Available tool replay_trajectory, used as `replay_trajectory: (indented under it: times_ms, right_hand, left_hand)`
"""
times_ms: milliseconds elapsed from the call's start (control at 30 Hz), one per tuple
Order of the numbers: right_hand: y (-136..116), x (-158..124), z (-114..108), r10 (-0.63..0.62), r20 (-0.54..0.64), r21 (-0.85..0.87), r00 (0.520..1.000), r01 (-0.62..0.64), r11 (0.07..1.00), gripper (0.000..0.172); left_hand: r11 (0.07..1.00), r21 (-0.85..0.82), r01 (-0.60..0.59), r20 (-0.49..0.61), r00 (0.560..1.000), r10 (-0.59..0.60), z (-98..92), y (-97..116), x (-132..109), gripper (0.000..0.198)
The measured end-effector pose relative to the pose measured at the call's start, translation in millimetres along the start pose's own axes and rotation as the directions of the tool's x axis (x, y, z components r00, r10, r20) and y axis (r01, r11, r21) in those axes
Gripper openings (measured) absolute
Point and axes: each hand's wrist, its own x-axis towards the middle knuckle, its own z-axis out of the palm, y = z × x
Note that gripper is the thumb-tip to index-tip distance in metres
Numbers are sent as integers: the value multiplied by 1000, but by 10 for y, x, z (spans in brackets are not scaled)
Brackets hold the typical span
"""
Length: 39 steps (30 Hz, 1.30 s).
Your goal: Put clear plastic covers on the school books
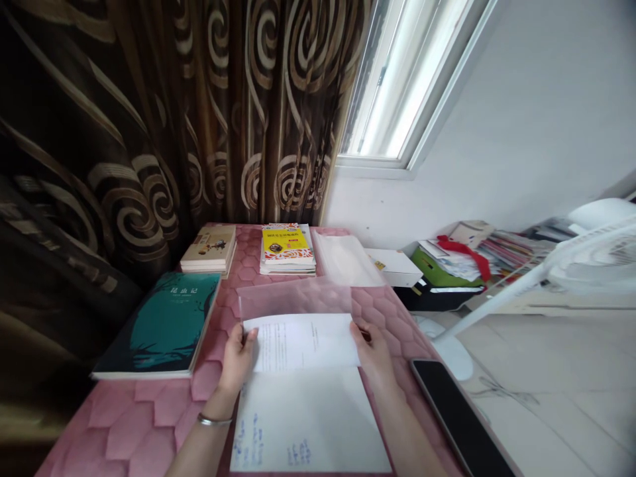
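A sheet of white printed paper [305, 341] is held at its two sides, tilted up from the table. My left hand [238, 358] is closed on its left edge, thumb on top; a silver bangle is round the wrist. Across from it, my right hand [370, 348] pinches the right edge. Below and partly under the printed sheet lies a pale page [313, 421] with blue handwriting; whether the two are joined, I cannot tell. A clear plastic sheet [295, 296] lies flat on the pink table cover [199, 407] just beyond the paper.
A teal book [166, 324] lies at left, with a beige book stack [209, 248] behind it. Farther back are a yellow-topped book stack [287, 248] and more clear plastic sheets [348, 258]. A black phone [460, 417] lies near the right edge, beside a white fan [517, 285].
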Motion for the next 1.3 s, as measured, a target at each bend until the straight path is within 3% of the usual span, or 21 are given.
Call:
replay_trajectory:
  times_ms: [133, 433, 833, 1033, 1300]
  right_hand:
    - [-40, -38, -13, -31, 48, 20, 998, 30, 999, 32]
    - [-145, 44, -36, 33, 156, 143, 987, -55, 988, 32]
    - [-221, -61, 38, -76, 29, 26, 997, 75, 997, 39]
    - [-22, -131, -53, -57, 103, 2, 993, 57, 998, 36]
    - [-220, -211, 36, -67, 68, -89, 995, 73, 993, 43]
  left_hand:
    - [1000, -7, -8, 7, 1000, 8, -8, -15, 2, 23]
    - [998, -64, 30, 29, 999, -28, -23, 11, 10, 28]
    - [995, -94, 40, 27, 999, -37, -24, 64, -1, 28]
    - [992, -111, 68, 27, 998, -65, 8, 31, 12, 30]
    - [976, -197, 97, 48, 995, -90, 17, 15, 32, 29]
